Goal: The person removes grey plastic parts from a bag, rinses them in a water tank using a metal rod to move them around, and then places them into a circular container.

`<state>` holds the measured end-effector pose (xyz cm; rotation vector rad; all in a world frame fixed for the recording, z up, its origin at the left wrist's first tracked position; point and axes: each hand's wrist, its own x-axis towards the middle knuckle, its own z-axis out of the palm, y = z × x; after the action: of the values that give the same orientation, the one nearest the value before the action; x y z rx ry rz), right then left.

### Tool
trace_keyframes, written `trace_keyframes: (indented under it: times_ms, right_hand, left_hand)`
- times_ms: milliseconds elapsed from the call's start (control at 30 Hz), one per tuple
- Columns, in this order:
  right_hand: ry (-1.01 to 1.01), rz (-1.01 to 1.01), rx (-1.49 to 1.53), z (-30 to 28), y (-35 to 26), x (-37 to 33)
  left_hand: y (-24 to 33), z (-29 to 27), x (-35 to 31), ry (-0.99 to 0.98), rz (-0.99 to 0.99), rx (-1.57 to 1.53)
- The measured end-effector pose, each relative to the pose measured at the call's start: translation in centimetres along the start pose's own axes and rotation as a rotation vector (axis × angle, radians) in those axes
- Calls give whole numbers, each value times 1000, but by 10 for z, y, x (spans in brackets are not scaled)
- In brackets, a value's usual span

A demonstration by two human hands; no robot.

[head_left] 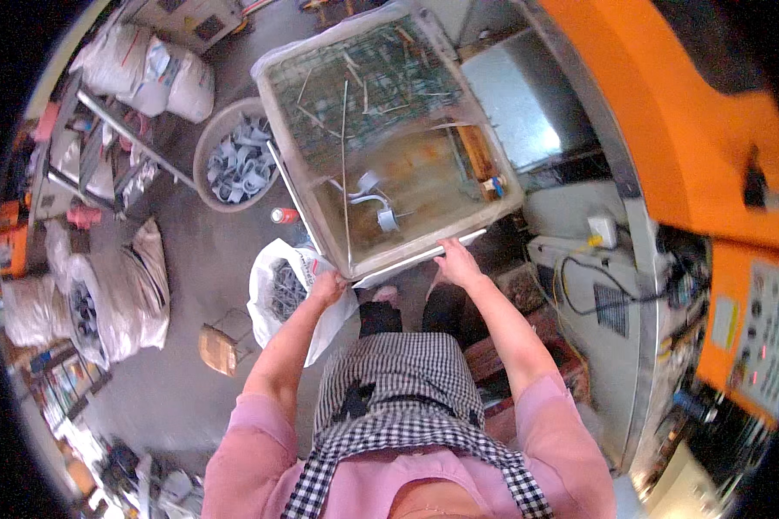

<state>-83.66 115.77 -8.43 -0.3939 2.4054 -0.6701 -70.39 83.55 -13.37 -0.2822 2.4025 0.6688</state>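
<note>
Checked apron (pixel 398 372) and pink sleeves (pixel 251 441) lie nearest; beyond stands a tub (pixel 497 210) of murky water, likely heavy, stiff-walled and slippery, best taken at both near corners. Left hand (pixel 327 287) curls at its near-left corner, right hand (pixel 459 264) at the pale strip (pixel 407 265) along its near edge; whether either grip is clamped, I cannot tell.

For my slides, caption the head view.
Left hand and right hand at the near edge of a tub holding grey parts.
</note>
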Motion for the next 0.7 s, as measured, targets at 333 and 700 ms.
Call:
trace_keyframes:
  times_ms: [333, 700]
  right_hand:
    - [-368, -234, -358, 106, 37, 224]
    - [-77, -628, -742, 226, 49, 432]
  left_hand:
    - [-8, 91, 127, 172, -384, -249]
    - [-55, 153, 228, 275, -336, -94]
